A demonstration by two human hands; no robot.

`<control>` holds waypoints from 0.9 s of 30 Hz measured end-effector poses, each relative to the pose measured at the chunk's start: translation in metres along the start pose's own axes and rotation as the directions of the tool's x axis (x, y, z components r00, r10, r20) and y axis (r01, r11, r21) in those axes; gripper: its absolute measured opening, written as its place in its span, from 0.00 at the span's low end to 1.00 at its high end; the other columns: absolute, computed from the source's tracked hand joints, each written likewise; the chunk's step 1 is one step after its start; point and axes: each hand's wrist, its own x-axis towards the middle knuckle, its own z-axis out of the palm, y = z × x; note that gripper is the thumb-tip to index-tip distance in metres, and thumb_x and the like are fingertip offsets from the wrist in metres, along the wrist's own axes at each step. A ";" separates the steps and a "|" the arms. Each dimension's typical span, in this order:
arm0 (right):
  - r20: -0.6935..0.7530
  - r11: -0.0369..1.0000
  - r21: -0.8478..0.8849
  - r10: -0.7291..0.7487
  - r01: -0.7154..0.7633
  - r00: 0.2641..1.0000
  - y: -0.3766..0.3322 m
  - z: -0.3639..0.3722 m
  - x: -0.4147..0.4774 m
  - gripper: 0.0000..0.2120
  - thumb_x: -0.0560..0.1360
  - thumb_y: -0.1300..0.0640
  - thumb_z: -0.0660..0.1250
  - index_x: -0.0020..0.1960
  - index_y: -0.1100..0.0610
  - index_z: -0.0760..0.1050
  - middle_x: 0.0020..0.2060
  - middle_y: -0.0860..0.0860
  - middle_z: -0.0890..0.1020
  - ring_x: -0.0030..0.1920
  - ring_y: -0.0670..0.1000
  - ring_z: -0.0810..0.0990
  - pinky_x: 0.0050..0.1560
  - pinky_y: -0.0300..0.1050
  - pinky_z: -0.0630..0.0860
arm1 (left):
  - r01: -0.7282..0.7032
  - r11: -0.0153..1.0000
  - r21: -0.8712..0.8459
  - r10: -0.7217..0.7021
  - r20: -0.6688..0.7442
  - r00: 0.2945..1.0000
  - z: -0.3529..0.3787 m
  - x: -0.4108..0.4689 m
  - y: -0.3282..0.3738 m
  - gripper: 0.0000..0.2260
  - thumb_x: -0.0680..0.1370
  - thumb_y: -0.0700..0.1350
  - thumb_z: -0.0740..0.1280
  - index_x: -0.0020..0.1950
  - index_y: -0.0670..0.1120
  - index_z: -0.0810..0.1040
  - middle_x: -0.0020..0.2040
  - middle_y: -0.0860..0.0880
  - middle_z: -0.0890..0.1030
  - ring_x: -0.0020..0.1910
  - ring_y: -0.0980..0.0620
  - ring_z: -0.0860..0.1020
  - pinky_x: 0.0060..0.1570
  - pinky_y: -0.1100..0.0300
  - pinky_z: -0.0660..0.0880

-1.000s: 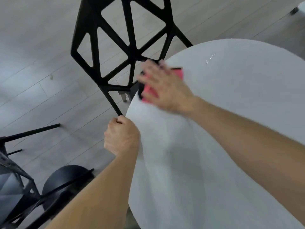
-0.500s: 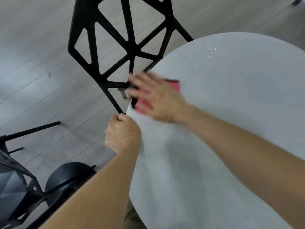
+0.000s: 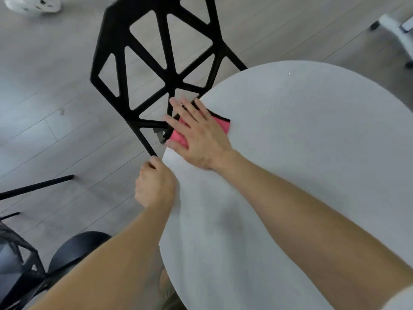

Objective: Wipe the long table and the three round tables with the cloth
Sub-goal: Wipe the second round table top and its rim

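A white round table (image 3: 301, 153) fills the right half of the head view. On its left edge lies a pink cloth with a black border (image 3: 220, 124). My right hand (image 3: 197, 134) presses flat on the cloth, fingers spread and reaching just past the rim. My left hand (image 3: 155, 184) is curled around the table's near left edge, thumb side toward the chair leg.
A black lattice-back chair (image 3: 156, 70) stands tight against the table's left side. Another black chair frame and a round black seat (image 3: 73, 249) sit at the lower left. A white wheeled base (image 3: 397, 30) is at the top right, on grey plank floor.
My right hand slid the cloth along the table's left rim toward me and outward, then a little back up. My left hand kept its grip on the edge.
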 end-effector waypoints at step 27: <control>-0.251 0.505 0.094 0.846 -0.858 0.470 0.233 -0.024 -0.037 0.34 0.86 0.38 0.48 0.86 0.56 0.62 0.86 0.60 0.60 0.87 0.62 0.55 0.85 0.66 0.50 | -0.550 0.779 0.302 0.604 -0.123 0.788 0.092 -0.016 0.123 0.24 0.86 0.56 0.53 0.76 0.44 0.70 0.66 0.43 0.78 0.66 0.40 0.74 0.72 0.40 0.67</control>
